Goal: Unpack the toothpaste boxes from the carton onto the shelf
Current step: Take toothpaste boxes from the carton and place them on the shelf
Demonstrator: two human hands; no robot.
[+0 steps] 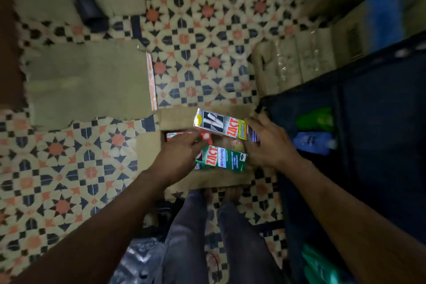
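The carton (149,145) sits open on the patterned tile floor (207,37), right in front of the person's bare feet (230,191). Both hands are down in its mouth. The right hand (265,143) curls its fingers round the right end of a silver toothpaste box (219,125), which lies tilted across the far side of the carton's opening. Just nearer than that, still over the carton, lies a green toothpaste box (224,159). The left hand (182,152) covers that box's left end with bent fingers. From here I cannot tell whether it really grips that box or only rests against it, as the picture is smeared. Deeper inside the carton, under the two hands, a bit of a red toothpaste box (173,136) shows.

To the right of the carton, close against it, stands the dark blue shelf (380,110), with a green bottle (315,120) and a blue bottle (313,144) lying on it. Left of the carton and beyond it, flattened cardboard (87,80) lies on the floor. Beyond the carton to the right sit plastic-wrapped packs (292,62).
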